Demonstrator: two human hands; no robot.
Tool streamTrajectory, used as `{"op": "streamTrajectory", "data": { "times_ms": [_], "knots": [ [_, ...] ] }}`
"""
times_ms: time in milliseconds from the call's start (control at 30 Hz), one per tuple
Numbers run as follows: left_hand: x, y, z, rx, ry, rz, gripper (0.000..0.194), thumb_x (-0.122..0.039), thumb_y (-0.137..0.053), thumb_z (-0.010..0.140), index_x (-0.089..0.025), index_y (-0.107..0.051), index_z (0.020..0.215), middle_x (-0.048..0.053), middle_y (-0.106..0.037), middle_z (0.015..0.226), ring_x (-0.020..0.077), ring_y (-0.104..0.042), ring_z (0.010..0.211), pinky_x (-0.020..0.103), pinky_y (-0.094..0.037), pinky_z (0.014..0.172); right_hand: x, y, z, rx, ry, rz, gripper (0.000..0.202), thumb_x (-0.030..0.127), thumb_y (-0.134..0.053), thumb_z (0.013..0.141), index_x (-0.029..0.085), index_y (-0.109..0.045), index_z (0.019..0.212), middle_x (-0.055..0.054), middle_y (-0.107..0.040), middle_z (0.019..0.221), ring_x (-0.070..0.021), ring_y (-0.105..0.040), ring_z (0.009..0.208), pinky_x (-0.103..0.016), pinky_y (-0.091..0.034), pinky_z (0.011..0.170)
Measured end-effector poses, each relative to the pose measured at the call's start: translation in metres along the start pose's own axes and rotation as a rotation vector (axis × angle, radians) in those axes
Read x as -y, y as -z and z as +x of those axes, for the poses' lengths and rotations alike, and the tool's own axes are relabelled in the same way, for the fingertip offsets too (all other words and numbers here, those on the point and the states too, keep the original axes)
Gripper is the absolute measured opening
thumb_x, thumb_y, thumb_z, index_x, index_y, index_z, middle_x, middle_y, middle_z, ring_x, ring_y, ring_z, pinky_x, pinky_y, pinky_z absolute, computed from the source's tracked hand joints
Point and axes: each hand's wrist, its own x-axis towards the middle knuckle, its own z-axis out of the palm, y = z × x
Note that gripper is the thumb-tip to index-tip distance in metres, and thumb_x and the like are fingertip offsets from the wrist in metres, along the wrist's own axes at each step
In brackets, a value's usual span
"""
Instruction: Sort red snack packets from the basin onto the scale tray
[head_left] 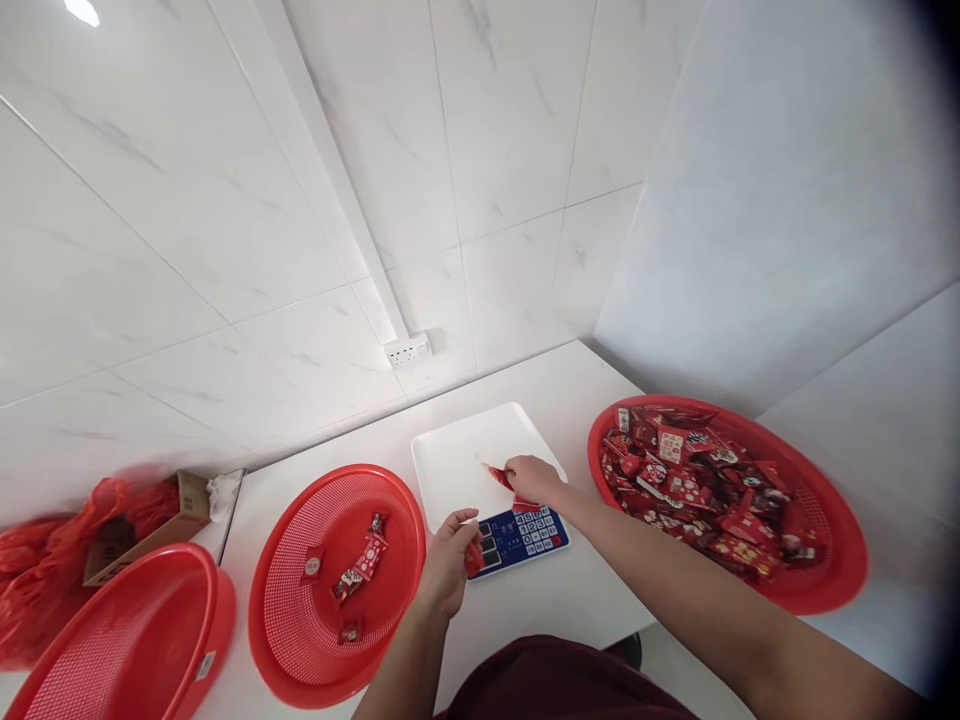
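My right hand (531, 478) is closed on red snack packets (499, 477), over the front part of a white scale (469, 455) with a blue keypad. In front of the scale's display, my left hand (448, 562) curls around a red packet (473, 557), partly hidden by the fingers. Left of that hand stands a red basket (262, 590) with several small wrapped snacks (367, 558) on its bottom. On the right, a second red basket (847, 560) is heaped with red and dark snack packets (686, 485).
At the lower left is another red basket (161, 625). Behind it lie red plastic bags (45, 560) and a cardboard box (193, 500). A power socket (407, 351) is fixed to the tiled wall, behind the white table (570, 385).
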Motion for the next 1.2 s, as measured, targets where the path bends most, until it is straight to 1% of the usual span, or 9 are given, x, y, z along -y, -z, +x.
{"op": "streamTrajectory", "data": {
  "times_ms": [100,200,267,400,600,833,1033,1100,1200],
  "knots": [
    [-0.004,-0.009,0.001,0.01,-0.052,0.096,0.042,-0.044,-0.067,0.064,-0.018,-0.058,0.095,-0.006,-0.048,0.058,0.005,-0.039,0.045,0.019,-0.028,0.046,0.006,0.003,-0.021,0.14,0.117,0.19,0.026,0.022,-0.042,0.078,0.016,-0.066,0.084,-0.004,-0.069,0.082,-0.0157,-0.061,0.074,-0.023,-0.041,0.062],
    [-0.009,-0.018,-0.002,0.091,-0.127,0.137,0.032,-0.046,-0.065,0.066,-0.016,-0.059,0.075,-0.007,-0.043,0.053,0.004,-0.032,0.044,0.019,-0.024,0.045,0.008,0.005,-0.044,0.334,0.201,0.58,0.025,0.028,-0.046,0.077,0.016,-0.066,0.085,-0.001,-0.068,0.076,-0.014,-0.061,0.068,-0.023,-0.043,0.062],
    [-0.013,-0.025,-0.006,0.114,-0.18,0.121,0.031,-0.045,-0.066,0.067,-0.015,-0.055,0.067,-0.006,-0.044,0.053,0.0038,-0.031,0.045,0.019,-0.024,0.046,0.007,0.009,-0.058,0.384,0.195,0.813,0.025,0.035,-0.05,0.076,0.015,-0.065,0.08,-0.001,-0.067,0.072,-0.0148,-0.06,0.067,-0.024,-0.044,0.063],
    [-0.02,-0.04,-0.015,0.077,-0.242,0.094,0.034,-0.047,-0.065,0.066,-0.016,-0.057,0.078,-0.005,-0.05,0.061,0.0034,-0.031,0.046,0.018,-0.024,0.046,0.002,0.022,-0.082,0.3,0.169,0.971,0.038,0.051,-0.049,0.077,0.016,-0.063,0.078,-0.002,-0.065,0.072,-0.015,-0.058,0.066,-0.025,-0.043,0.063],
    [-0.023,-0.058,-0.022,0.055,-0.232,0.086,0.035,-0.047,-0.066,0.065,-0.018,-0.055,0.081,-0.007,-0.045,0.056,0.0027,-0.031,0.042,0.017,-0.02,0.04,-0.004,0.04,-0.103,0.082,0.205,0.738,0.032,0.047,-0.057,0.072,0.017,-0.059,0.061,0.002,-0.056,0.058,-0.0104,-0.046,0.054,-0.022,-0.034,0.052],
    [-0.027,-0.06,-0.02,0.202,-0.163,0.099,0.03,-0.038,-0.069,0.063,-0.017,-0.049,0.069,-0.007,-0.042,0.05,0.0017,-0.027,0.039,0.018,-0.014,0.038,-0.006,0.053,-0.111,0.158,0.018,1.039,0.023,0.038,-0.068,0.06,0.016,-0.06,0.063,0.003,-0.057,0.056,-0.0096,-0.048,0.051,-0.023,-0.036,0.052],
    [-0.023,-0.067,-0.021,0.091,-0.213,0.105,0.032,-0.044,-0.067,0.065,-0.018,-0.049,0.071,-0.009,-0.037,0.048,0.002,-0.024,0.038,0.018,-0.014,0.039,-0.018,0.057,-0.107,0.103,0.074,1.127,0.03,0.043,-0.068,0.063,0.016,-0.062,0.076,0.0,-0.063,0.068,-0.0115,-0.055,0.058,-0.025,-0.042,0.058],
    [-0.022,-0.07,-0.021,0.084,-0.202,0.089,0.033,-0.043,-0.068,0.064,-0.018,-0.05,0.073,-0.009,-0.038,0.05,0.0021,-0.026,0.04,0.018,-0.016,0.039,-0.021,0.059,-0.106,0.103,0.1,1.099,0.029,0.04,-0.069,0.063,0.015,-0.063,0.076,-0.001,-0.064,0.069,-0.0121,-0.056,0.061,-0.025,-0.042,0.059],
    [-0.025,-0.071,-0.021,0.112,-0.16,0.092,0.033,-0.045,-0.066,0.066,-0.018,-0.05,0.073,-0.008,-0.038,0.05,0.0025,-0.027,0.04,0.018,-0.015,0.04,-0.022,0.061,-0.105,0.091,0.042,1.098,0.025,0.037,-0.071,0.061,0.015,-0.062,0.069,0.0,-0.064,0.064,-0.0111,-0.055,0.056,-0.024,-0.042,0.055]
  ]
}}
